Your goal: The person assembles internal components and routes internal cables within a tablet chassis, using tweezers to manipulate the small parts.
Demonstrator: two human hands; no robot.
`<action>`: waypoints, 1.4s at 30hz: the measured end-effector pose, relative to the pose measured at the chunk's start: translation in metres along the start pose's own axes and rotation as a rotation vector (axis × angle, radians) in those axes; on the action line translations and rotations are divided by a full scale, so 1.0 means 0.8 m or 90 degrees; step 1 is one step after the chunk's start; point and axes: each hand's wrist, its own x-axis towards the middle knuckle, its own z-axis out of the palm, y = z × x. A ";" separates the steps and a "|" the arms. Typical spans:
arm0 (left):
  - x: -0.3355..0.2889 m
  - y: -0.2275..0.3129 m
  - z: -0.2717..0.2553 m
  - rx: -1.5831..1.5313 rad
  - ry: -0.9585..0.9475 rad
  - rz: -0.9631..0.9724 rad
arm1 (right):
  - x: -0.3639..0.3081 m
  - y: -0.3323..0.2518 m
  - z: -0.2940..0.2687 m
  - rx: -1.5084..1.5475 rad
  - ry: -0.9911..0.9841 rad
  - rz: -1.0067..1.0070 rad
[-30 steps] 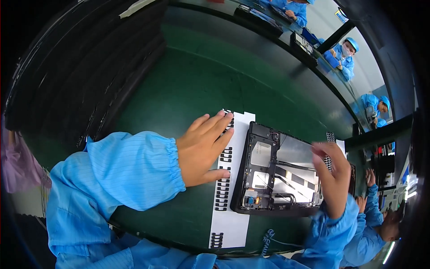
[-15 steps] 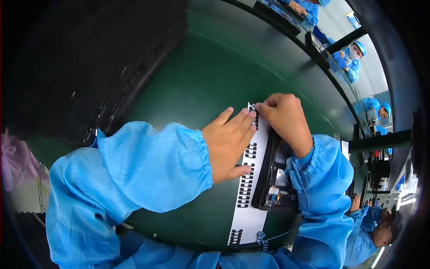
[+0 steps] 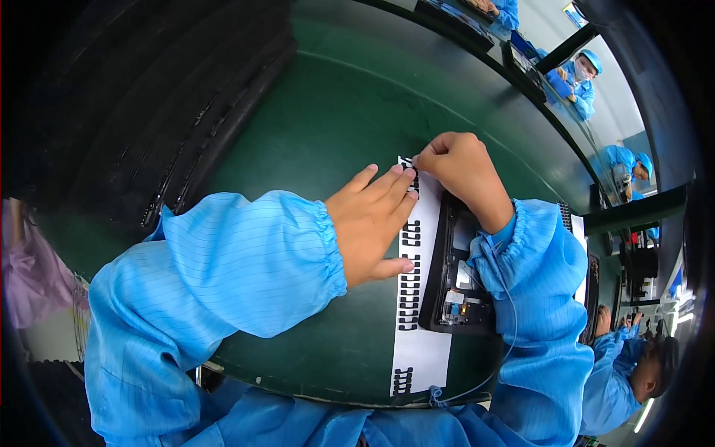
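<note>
A long white sheet lies on the green table, carrying rows of small black C-shaped pieces. My left hand rests with fingers spread, its fingertips on the upper part of the sheet. At the sheet's far end, the thumb and forefinger of my right hand are pinched together beside the black pieces. Whatever is between them is too small to make out. Under my right forearm lies a black rectangular device housing with exposed circuitry; my sleeve covers part of it.
Dark stacked trays fill the far left of the green table. A thin cord with a blue coil runs from my right sleeve. Another white sheet lies beyond my right arm. Co-workers in blue sit at the right.
The whole view has shifted slightly, so the sheet and both hands appear higher. My left hand keeps its place on the sheet, and my right fingers stay pinched at its far end.
</note>
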 end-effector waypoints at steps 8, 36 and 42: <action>-0.002 0.000 -0.006 -0.009 -0.020 -0.012 | 0.002 -0.003 0.010 0.015 0.016 -0.056; 0.044 0.089 -0.013 -0.177 0.020 0.322 | -0.247 0.108 -0.077 0.401 0.023 -0.047; 0.044 0.086 -0.006 -0.201 -0.030 0.282 | -0.241 0.098 -0.066 0.310 0.003 -0.055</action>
